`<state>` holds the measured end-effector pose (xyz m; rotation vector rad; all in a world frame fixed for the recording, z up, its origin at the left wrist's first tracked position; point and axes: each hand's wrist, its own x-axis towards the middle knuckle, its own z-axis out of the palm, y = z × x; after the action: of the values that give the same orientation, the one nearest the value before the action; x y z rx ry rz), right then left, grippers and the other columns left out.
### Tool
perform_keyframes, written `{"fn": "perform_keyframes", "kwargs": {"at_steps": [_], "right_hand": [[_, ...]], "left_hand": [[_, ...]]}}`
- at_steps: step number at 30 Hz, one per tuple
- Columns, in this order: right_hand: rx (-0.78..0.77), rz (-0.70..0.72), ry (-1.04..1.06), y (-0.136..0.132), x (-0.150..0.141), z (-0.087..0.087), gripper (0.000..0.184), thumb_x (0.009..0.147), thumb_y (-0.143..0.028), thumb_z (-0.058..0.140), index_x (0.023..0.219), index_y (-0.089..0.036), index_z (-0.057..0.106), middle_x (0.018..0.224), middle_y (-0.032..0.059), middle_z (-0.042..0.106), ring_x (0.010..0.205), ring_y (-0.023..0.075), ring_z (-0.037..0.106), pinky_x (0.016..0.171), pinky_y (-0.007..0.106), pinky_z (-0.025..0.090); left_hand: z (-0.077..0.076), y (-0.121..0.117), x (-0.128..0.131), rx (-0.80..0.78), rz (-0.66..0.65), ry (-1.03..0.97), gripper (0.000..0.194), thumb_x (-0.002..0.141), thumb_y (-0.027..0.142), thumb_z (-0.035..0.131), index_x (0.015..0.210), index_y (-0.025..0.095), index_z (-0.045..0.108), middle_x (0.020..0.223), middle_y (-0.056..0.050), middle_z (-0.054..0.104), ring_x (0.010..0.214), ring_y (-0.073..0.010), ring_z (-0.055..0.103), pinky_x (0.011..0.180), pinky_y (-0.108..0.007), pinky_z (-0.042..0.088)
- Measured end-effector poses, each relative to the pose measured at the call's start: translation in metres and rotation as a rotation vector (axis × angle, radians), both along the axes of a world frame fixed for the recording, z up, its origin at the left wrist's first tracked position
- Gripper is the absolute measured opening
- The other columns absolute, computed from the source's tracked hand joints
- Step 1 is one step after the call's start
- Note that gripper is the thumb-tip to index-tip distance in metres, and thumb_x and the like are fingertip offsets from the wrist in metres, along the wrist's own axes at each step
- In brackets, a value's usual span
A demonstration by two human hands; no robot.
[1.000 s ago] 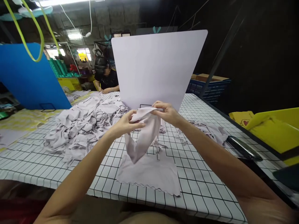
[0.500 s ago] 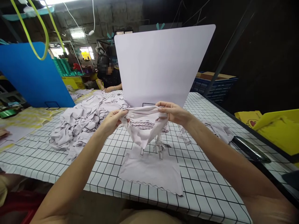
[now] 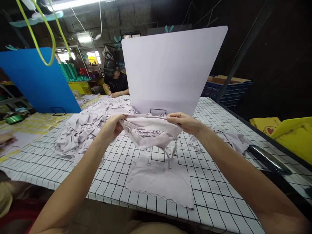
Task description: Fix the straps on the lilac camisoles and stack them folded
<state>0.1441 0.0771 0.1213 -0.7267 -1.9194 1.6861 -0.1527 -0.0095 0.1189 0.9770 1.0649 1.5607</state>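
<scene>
My left hand and my right hand stretch a pale lilac garment between them, above the table. Each hand pinches one end of its upper edge, so both are closed. The garment sags below that edge, and narrow straps with loops dangle from its right side. Behind it lies a stack of wavy-edged fabric pieces, partly hidden. Under my hands a flat lilac fabric piece with a wavy front edge rests on the table.
A heap of lilac garments lies to the left. A white board stands at the back, a blue board at the left. On the right are crumpled fabric and a dark shiny object. Another person works across the table.
My hands have spread slightly farther apart, pulling the garment's upper edge wider. Its hanging point has lifted and flattened, and the straps now swing to the right.
</scene>
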Motion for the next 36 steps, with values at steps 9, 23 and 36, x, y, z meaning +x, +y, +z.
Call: {"fn": "perform_keyframes", "kwargs": {"at_steps": [9, 23, 36], "right_hand": [[-0.111, -0.114, 0.14, 0.0, 0.003, -0.001, 0.03, 0.071, -0.041, 0.085, 0.07, -0.015, 0.07, 0.072, -0.0009, 0.056, 0.064, 0.0089, 0.049, 0.053, 0.022, 0.041], [0.212, 0.261, 0.104, -0.004, -0.06, 0.017, 0.037, 0.085, -0.043, 0.076, 0.116, -0.024, 0.071, 0.116, 0.005, 0.069, 0.103, 0.0161, 0.061, 0.086, 0.029, 0.048], [0.084, 0.191, 0.106, -0.008, -0.06, 0.036, 0.032, 0.077, -0.041, 0.083, 0.085, -0.016, 0.064, 0.073, -0.0018, 0.063, 0.058, 0.0081, 0.055, 0.049, 0.02, 0.041]], "left_hand": [[0.0, -0.009, -0.003, -0.112, -0.089, -0.014, 0.016, 0.068, 0.024, 0.07, 0.059, 0.016, 0.059, 0.044, 0.001, 0.055, 0.036, -0.0097, 0.049, 0.037, -0.019, 0.037], [0.021, -0.004, 0.026, 0.025, -0.477, 0.516, 0.021, 0.074, 0.033, 0.08, 0.072, 0.014, 0.073, 0.063, -0.004, 0.066, 0.056, -0.0123, 0.059, 0.049, -0.022, 0.042], [0.019, -0.012, -0.008, -0.003, -0.388, 0.577, 0.028, 0.075, 0.042, 0.082, 0.077, 0.016, 0.072, 0.072, -0.004, 0.064, 0.064, -0.0115, 0.055, 0.053, -0.02, 0.038]]}}
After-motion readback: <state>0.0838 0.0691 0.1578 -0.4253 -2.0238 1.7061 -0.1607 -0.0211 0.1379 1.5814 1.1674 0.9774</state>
